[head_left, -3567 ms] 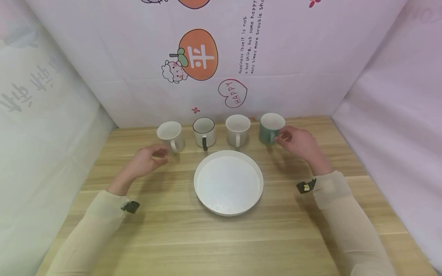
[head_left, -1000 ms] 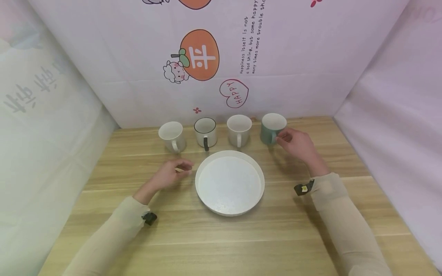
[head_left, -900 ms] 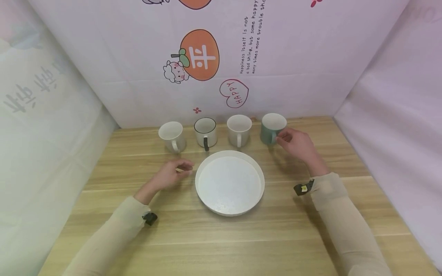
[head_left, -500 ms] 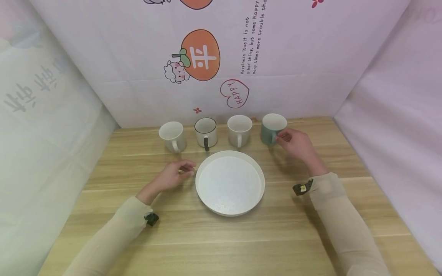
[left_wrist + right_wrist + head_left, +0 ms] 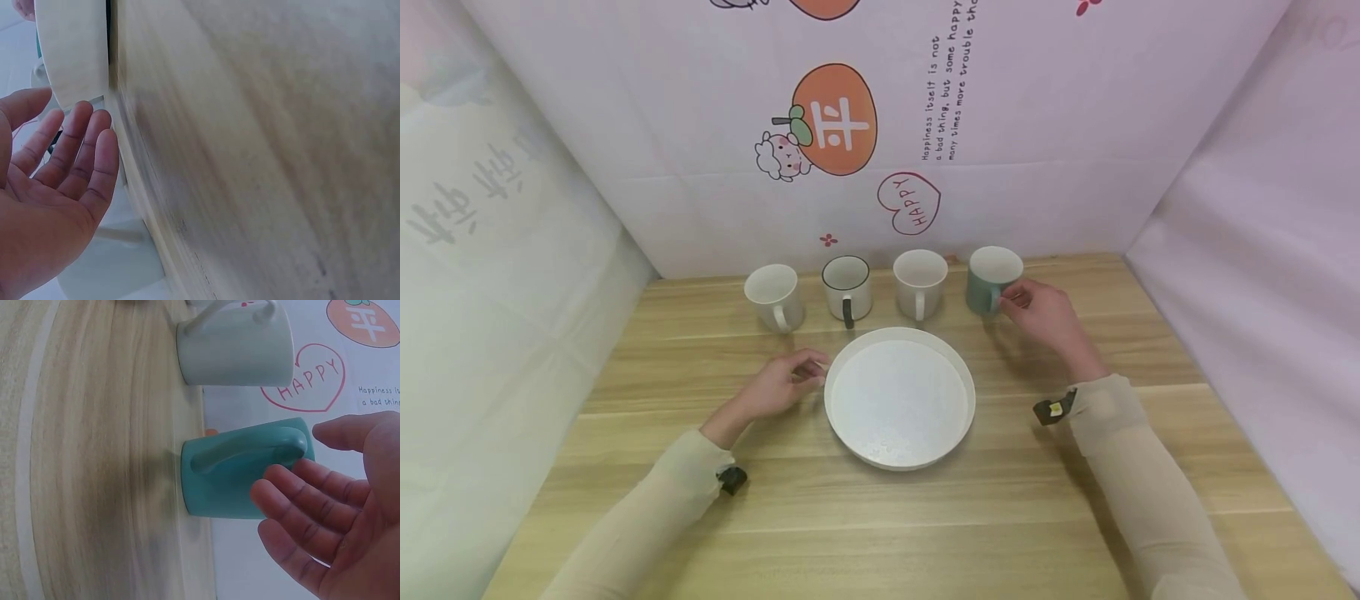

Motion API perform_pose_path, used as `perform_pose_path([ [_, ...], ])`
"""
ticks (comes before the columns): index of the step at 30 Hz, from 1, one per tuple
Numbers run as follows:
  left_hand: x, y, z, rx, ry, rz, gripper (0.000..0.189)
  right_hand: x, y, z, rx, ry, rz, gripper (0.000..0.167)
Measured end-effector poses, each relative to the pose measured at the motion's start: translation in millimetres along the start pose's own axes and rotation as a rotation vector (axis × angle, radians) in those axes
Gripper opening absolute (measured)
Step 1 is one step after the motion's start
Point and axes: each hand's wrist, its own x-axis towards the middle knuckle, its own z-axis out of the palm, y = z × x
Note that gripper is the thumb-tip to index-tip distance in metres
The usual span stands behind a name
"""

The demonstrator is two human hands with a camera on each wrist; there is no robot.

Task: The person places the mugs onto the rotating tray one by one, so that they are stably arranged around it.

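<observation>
A round white tray [image 5: 898, 402] lies on the wooden table. My left hand [image 5: 777, 385] is at its left rim, fingers loosely bent and thumb apart; in the left wrist view the fingertips [image 5: 80, 112] come right up to the tray's side [image 5: 75, 50]. At the back right stands a teal mug [image 5: 983, 289], upright, with a white inside. My right hand [image 5: 1045, 315] is beside it. Seen from the right wrist, thumb and fingers [image 5: 275, 494] are spread around the top of the mug's handle [image 5: 250, 447], not closed on it.
Along the back, left of the teal mug, stand a white mug [image 5: 917, 283], a white mug with black rim and handle [image 5: 853, 298], and another white mug [image 5: 772, 296]. Behind them rises a printed white cloth [image 5: 715, 208]; cloth also hangs at both sides.
My left hand has moved from beside the leftmost mug, right and nearer to me, up to the tray's left rim. My right hand stays by the teal mug; tray and mugs stand as before.
</observation>
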Motion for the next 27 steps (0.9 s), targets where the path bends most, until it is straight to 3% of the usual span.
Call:
perform_pose_path([
  [16, 0.0, 0.8, 2.4, -0.001, -0.020, -0.009, 0.033, 5.3, -0.5, 6.6, -0.015, 0.007, 0.044, 0.043],
  [27, -1.2, -0.9, 3.0, -0.011, -0.027, -0.016, 0.034, 8.0, 1.3, 7.8, -0.035, 0.013, 0.055, 0.039],
])
